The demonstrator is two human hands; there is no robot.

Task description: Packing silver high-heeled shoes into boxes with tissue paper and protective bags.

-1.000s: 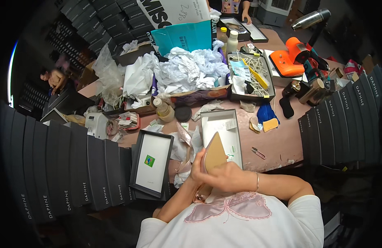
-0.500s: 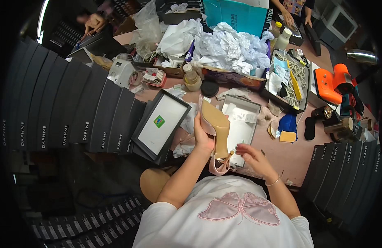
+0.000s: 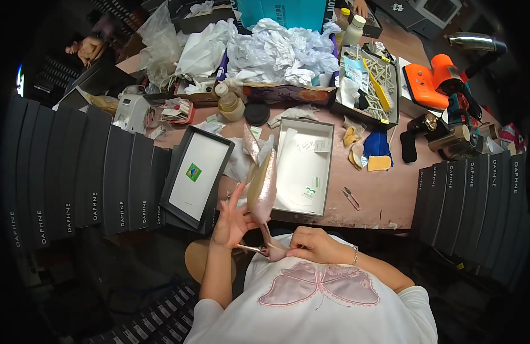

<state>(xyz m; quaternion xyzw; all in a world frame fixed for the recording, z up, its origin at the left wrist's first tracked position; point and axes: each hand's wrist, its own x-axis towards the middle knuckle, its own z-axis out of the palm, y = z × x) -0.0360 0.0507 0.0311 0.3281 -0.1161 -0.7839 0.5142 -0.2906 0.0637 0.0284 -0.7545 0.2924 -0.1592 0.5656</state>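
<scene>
A shiny pink high-heeled shoe [image 3: 262, 189] is held in front of my shirt, toe pointing away, its thin gold heel [image 3: 250, 248] sticking out to the left. My left hand [image 3: 233, 222] supports it from the left near the middle, partly hidden behind it, with one finger stretched out. At the near end, my right hand [image 3: 316, 245] is closed on the shoe's back strap [image 3: 279, 251]. Beyond lies a second pink piece [image 3: 251, 142], perhaps the other shoe, partly hidden. An open shoebox [image 3: 329, 178] with white lining and its dark lid [image 3: 223, 175] flank the held shoe.
Dark shoeboxes are stacked at left [image 3: 110, 178] and right [image 3: 471, 192]. Small snips [image 3: 351, 198] lie on the pink table [image 3: 385, 195]. Farther back are crumpled white paper [image 3: 282, 54], a glue bottle [image 3: 229, 103], a tray with a yellow brush [image 3: 377, 86] and an orange tool [image 3: 428, 86].
The shoe has turned from sole showing to its shiny side showing. My right hand has come in and closed on the back strap. The left hand has lowered, and the view has shifted right.
</scene>
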